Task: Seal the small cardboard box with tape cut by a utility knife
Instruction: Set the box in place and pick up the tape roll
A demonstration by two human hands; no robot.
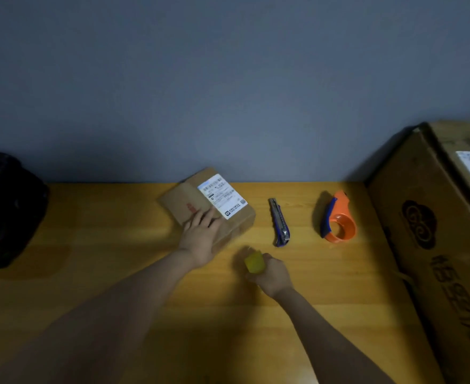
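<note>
Small cardboard box (200, 206) sits closed near the back edge of the wooden bench (103, 259), about mid-width, turned at an angle; contents not visible. White shipping label (222, 195) on its top right part, red mark on the brown flap beside it, top seam closed. Left hand (202, 235) lies flat on the box's near corner, fingers together and extended over the top. Right hand (272, 274) just in front of the box, off its near-right corner, fingers curled around a yellowish tape roll (253, 261), roll blurred. Utility knife (280, 222) lies on the bench right of the box, apart from it, blade end pointing to the back edge. Orange tape dispenser (339, 218) with blue handle further right, no roll seen in it. Large cardboard box (422, 231) stands at the right edge, printed logo on its side, label on top. Black bag (6, 212) at the left edge, open, contents unclear
</note>
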